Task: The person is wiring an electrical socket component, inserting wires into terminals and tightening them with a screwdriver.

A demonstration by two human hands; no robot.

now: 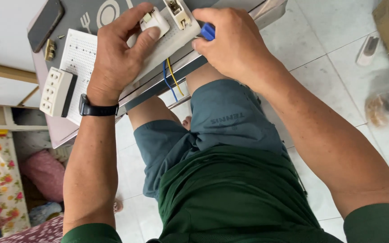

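Left hand: we pinch a small white fitting against the board, fingers curled.
Right hand: we grip a blue-handled tool, closed around it.
Done: one socket sits between our hands; wires hang below.
Left: a loose socket block waits left of our left wrist on the desk.

Two hands are seen. One phone, one watch and two wires are counted.
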